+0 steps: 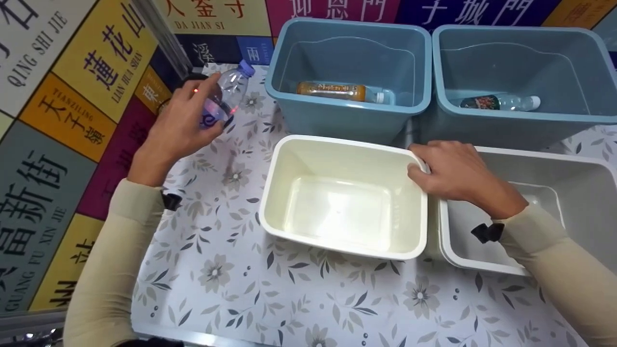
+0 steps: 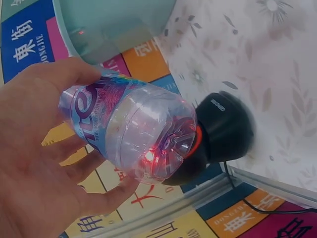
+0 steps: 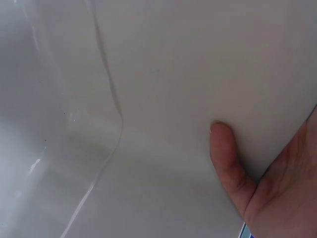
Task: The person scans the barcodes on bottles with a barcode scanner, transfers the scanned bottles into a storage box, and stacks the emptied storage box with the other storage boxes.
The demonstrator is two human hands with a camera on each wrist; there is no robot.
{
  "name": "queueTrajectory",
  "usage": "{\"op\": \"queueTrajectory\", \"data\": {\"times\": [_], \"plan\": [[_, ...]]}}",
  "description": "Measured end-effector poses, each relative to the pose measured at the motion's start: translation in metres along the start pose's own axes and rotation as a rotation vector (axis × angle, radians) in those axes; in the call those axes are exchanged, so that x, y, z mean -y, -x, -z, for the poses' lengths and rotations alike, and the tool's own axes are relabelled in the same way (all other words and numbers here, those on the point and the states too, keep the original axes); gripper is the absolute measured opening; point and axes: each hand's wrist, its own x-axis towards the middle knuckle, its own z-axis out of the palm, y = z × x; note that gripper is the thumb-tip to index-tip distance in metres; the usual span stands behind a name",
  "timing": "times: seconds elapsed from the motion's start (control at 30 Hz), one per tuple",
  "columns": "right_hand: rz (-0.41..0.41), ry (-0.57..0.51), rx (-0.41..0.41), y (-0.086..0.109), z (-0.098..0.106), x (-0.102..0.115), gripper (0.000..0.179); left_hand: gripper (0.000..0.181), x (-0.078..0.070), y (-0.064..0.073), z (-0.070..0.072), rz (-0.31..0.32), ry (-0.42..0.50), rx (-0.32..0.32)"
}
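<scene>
My left hand [image 1: 185, 113] grips a clear plastic water bottle [image 1: 234, 86] with a purple cap and label, held above the left side of the table. In the left wrist view the bottle's base [image 2: 153, 139] points toward a black corded device [image 2: 228, 126], and a red light spot shows on the plastic. My right hand [image 1: 448, 168] holds the right rim of a cream plastic bin [image 1: 337, 246], its thumb [image 3: 228, 158] against the inside wall. Nothing lies inside this bin.
Behind stand two blue-grey bins: the left one [image 1: 347, 120] holds a bottle of orange drink [image 1: 332, 91], the right one [image 1: 487, 127] a dark-labelled bottle [image 1: 501, 102]. A whitish bin [image 1: 588, 193] stands at right. Sign-printed panels [image 1: 72, 135] border the floral tablecloth [image 1: 217, 303].
</scene>
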Motion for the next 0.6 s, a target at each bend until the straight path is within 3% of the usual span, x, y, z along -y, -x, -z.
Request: {"op": "queueTrajectory", "data": {"times": [0.33,0.6], "plan": [[0.016,0.002,-0.015,0.0,-0.001,0.0,0.02,0.086,0.013,0.0,-0.006,-0.027,0.001,-0.093],[0.017,-0.001,-0.009,-0.001,-0.001,-0.001,0.019,0.087,0.015,0.0,-0.006,0.006,0.018,-0.057]]}}
